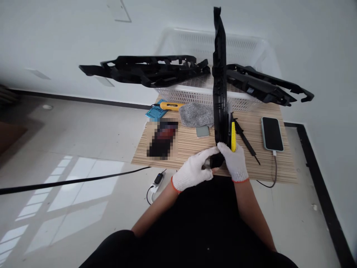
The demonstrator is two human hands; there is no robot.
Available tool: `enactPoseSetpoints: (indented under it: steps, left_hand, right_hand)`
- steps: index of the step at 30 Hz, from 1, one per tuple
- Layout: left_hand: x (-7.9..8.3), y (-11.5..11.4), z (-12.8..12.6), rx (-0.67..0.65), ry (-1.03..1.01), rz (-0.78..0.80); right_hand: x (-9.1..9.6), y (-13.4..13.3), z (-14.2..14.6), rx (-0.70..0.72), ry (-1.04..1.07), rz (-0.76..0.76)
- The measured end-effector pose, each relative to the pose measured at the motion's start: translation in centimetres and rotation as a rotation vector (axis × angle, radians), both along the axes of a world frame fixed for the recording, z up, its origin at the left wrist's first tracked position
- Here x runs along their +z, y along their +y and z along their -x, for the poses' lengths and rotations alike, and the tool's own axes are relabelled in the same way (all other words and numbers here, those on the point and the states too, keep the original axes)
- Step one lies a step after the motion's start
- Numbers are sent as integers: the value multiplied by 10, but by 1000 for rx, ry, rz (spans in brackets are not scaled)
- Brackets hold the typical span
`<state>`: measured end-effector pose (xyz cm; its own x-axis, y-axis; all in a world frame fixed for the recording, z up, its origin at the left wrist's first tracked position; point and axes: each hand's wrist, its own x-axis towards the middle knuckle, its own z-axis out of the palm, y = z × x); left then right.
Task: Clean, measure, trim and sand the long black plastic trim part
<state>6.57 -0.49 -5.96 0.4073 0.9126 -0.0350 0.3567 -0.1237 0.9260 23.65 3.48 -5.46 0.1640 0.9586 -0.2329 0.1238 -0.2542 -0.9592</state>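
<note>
The left hand (193, 170), in a white glove, is closed around the lower end of a long black plastic trim piece (219, 80), right over the tabletop's (192, 147) near edge. The right hand (235, 162), also gloved, presses its thumb to the same piece and grips a yellow cutter (233, 136) upright along the piece's right side. From this grip the piece stands up and away, its far end above everything else.

Just right of the grip lies a black caliper (245, 137), leaving little room there; beyond it comes a bare strip, then a phone (272, 134) near the right edge. Left of the grip, bare striped board runs to a blurred-out item (163, 140) near the left edge. Ahead, a grey square (202, 131) and a grey cloth (196, 114) sit close beside the piece; farther left are a yellow-handled tool (170, 107) and a blue pad (156, 111). Farthest, a white basket (182, 93) carries more black trims (156, 70) on both sides of the held piece, overhanging its side rims and narrowing sideways room.
</note>
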Motion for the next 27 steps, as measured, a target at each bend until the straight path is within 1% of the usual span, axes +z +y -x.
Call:
enactPoseSetpoints:
  steps: [2,4,5,7,9,10,12,14,15,18,19,23,27]
  left_hand:
    - [-1,4,-2,4,-110,53]
    - [-4,10,-3,47,-264,140]
    - [-7,13,-2,91,-343,185]
    - [-11,20,0,220,-476,244]
    - [-14,26,4,325,-556,261]
    - [-13,28,7,339,-581,251]
    - [-12,29,12,302,-579,211]
    - [-10,28,15,255,-517,143]
    - [-9,27,15,251,-470,106]
    - [-10,25,12,284,-358,23]
    - [-11,24,12,291,-341,11]
    - [-14,23,11,302,-284,-1]
    - [-13,23,11,298,-289,23]
  right_hand:
    - [-3,0,-3,16,35,11]
    - [-7,-3,-8,9,92,14]
    - [-9,-5,-13,0,130,11]
    - [-10,-12,-27,10,200,3]
    - [-8,-22,-46,49,207,11]
    - [-6,-27,-56,84,188,23]
    - [-3,-36,-73,193,133,67]
    - [-2,-42,-83,288,65,94]
    - [-2,-43,-85,284,33,90]
    - [-7,-43,-83,124,-39,52]
    - [-8,-42,-82,113,-43,51]
    - [-9,-38,-81,143,-54,53]
    - [-6,-36,-82,199,-65,82]
